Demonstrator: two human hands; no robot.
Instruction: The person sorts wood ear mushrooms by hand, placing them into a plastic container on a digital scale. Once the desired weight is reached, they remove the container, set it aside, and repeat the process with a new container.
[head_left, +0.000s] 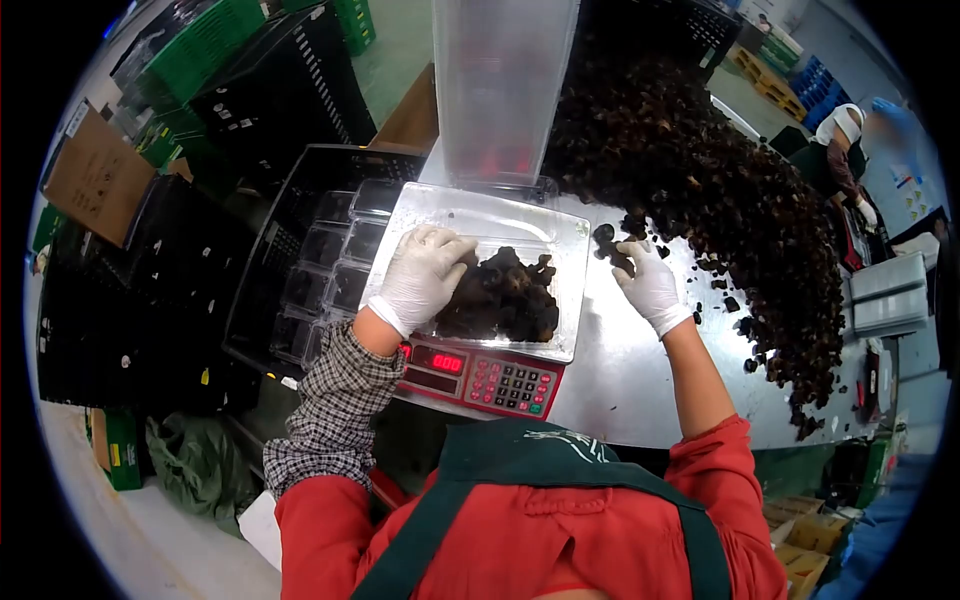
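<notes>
A red digital scale (480,378) with a lit display stands on the metal table. On its silver pan (567,240) lies a clear plastic box holding dark, wrinkled fungus-like pieces (505,300). My left hand (422,275), in a white glove, rests at the left side of the box, its fingers curled against the dark pieces; what they grip is hidden. To the right of the pan, my right hand (650,285), also gloved, has its thumb and fingers around a few dark pieces (612,248) over the table.
A large heap of dark pieces (700,200) covers the table's right and back. At the left a black crate (290,210) holds clear boxes. Stacked clear containers (500,90) rise behind the scale. A co-worker (845,150) is at the far right.
</notes>
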